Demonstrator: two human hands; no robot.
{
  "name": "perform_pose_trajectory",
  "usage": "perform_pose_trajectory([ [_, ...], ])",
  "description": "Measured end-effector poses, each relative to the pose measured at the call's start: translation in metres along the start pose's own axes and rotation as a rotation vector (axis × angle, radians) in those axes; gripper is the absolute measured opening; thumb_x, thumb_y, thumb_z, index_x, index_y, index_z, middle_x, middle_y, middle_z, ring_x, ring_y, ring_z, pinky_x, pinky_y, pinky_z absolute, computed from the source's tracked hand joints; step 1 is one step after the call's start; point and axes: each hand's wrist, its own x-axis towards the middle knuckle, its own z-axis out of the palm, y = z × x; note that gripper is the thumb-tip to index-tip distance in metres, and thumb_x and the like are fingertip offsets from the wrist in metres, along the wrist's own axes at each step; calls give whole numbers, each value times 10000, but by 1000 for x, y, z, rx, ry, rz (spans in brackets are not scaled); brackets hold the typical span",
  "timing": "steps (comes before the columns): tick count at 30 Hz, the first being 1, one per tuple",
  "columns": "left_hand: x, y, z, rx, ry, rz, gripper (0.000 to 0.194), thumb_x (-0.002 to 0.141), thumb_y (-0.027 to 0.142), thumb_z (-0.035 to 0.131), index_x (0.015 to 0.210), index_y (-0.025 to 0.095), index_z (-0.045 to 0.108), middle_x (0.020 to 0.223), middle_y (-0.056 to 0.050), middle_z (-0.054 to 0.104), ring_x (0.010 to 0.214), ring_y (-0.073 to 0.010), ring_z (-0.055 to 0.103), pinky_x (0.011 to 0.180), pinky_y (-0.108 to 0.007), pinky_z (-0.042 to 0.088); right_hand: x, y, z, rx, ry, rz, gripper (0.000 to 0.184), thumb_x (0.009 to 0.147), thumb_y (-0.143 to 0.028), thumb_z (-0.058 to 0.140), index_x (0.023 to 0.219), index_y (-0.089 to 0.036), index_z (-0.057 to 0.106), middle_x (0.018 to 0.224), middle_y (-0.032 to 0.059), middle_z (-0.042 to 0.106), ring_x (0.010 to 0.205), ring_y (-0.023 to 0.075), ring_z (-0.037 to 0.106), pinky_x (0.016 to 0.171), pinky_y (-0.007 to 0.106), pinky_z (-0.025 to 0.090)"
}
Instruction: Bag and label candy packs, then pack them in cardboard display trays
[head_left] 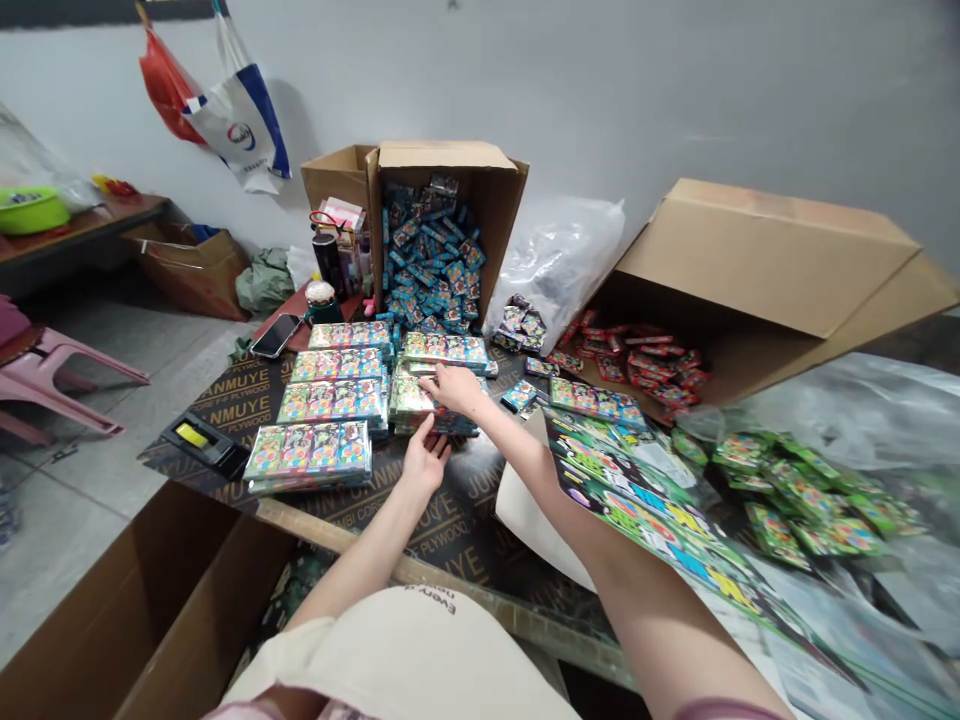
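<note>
Though partly beneath right hand [454,388], packet stack [407,396], long axis left-to-right.

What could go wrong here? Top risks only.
1. The right hand is over a stack of glossy packs; a sideways push might make its layers slip.
2. The front-left stack sits near the front edge of the table; a forearm bump could tip it off.
3. Blue packets heap toward their carton's open mouth; some may spill.
</note>
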Motion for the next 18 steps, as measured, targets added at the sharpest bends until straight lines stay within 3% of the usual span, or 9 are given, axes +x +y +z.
perform_pose_trajectory([
  [4, 3, -3, 4, -1, 31, -13, 176, 778, 321, 692, 802, 188, 578, 942, -39, 553, 900, -152, 576, 774, -251, 443, 0, 2, -5, -55, -39, 75, 809, 868, -733, 308, 951, -37, 713, 954, 262, 701, 977, 353, 655, 889, 410, 439],
  [7, 6, -3, 6, -2, 65, -35, 206, 775, 354, 692, 811, 189, 574, 969, -50, 544, 925, -166, 567, 775, -262, 442, 0, 5, -5, -59, -81, 96, 889, 829, -793, 282, 1005, -31, 705, 1013, 263, 691, 1003, 349, 647, 876, 398, 456],
  [13, 10, -7, 7, -37, 74, -16, 201, 821, 403, 628, 827, 209, 578, 923, -49, 562, 955, -176, 579, 807, -274, 460, 1, 11, 0, 23, -86, 49, 848, 861, -768, 194, 1178, -131, 654, 1238, 226, 613, 1145, 336, 584, 917, 406, 452],
  [18, 7, -13, 11, -54, 68, 28, 203, 856, 415, 581, 816, 216, 567, 921, -33, 599, 985, -171, 589, 848, -281, 449, 6, 15, -2, 101, -261, 49, 894, 814, -822, 224, 1141, -108, 653, 1152, 216, 670, 1093, 326, 623, 906, 385, 458],
])
